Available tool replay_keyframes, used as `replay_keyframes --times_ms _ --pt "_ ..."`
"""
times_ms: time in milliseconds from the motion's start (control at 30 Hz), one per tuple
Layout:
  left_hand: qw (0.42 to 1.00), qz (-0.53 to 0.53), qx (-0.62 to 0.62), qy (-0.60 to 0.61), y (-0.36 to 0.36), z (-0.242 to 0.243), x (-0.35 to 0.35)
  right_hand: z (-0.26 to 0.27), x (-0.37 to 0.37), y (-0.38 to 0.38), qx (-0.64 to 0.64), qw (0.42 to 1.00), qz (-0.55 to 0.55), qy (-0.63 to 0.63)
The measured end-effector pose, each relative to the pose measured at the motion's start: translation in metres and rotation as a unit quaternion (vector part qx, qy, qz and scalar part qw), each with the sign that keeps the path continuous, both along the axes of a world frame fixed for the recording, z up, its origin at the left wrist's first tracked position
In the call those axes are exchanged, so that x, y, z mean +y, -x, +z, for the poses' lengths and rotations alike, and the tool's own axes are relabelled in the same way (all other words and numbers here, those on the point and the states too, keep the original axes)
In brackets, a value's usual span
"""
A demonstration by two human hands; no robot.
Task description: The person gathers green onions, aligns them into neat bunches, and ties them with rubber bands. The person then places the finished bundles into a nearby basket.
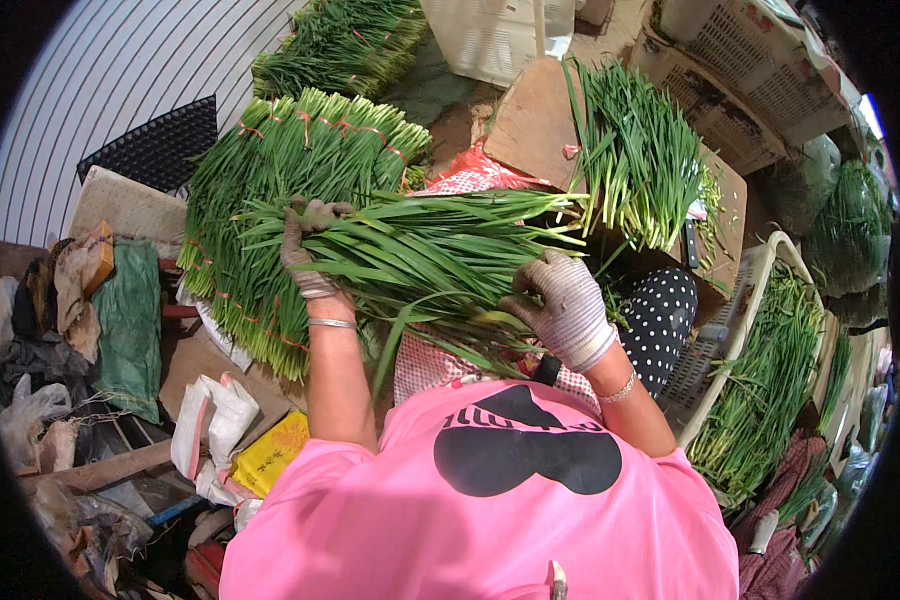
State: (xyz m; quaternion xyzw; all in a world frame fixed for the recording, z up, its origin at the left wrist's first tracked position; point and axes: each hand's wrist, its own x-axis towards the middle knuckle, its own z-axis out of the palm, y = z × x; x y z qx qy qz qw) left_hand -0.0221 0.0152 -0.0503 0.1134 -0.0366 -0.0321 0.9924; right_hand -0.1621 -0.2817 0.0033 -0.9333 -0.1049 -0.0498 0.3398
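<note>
My left hand (309, 240), in a soiled knit glove, grips the leafy end of a loose bunch of garlic chives (435, 240) held across my lap. At the bunch's stem end is my right hand (566, 304), also gloved, with its thumb and fingers curled at the lower stems; whether it holds any is unclear. Beyond my left hand lies a large stack of tied chive bundles (270, 165) with red ties. More loose chives (637, 157) rest on a wooden board (536, 112) at the upper right, beside a knife with a black handle (690, 244).
A pale plastic crate (784, 247) full of chives stands at my right. Other crates (750, 67) are at the upper right. A black plastic tray (154, 146) leans by the ribbed wall. Plastic bags, a green sack (127, 330) and a yellow package (271, 454) lie at my left.
</note>
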Motion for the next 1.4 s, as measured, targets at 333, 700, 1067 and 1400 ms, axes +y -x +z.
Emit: replay_keyframes --times_ms 333,700,1067,1400 --pt "0.999 -0.026 0.018 0.035 -0.006 -0.010 0.004 -0.018 -0.019 0.043 -0.027 0.993 -0.046 -0.103" --pt "0.998 0.019 -0.021 -0.053 0.007 -0.003 -0.005 -0.032 -0.008 0.035 -0.083 0.996 -0.023 -0.007" --pt "0.984 0.058 0.031 -0.163 -0.002 -0.019 0.004 -0.046 -0.044 0.071 -0.040 0.990 -0.107 -0.087" --pt "0.995 0.037 0.037 -0.083 0.003 -0.008 -0.004 -0.041 -0.053 0.057 -0.038 0.997 0.037 -0.063"
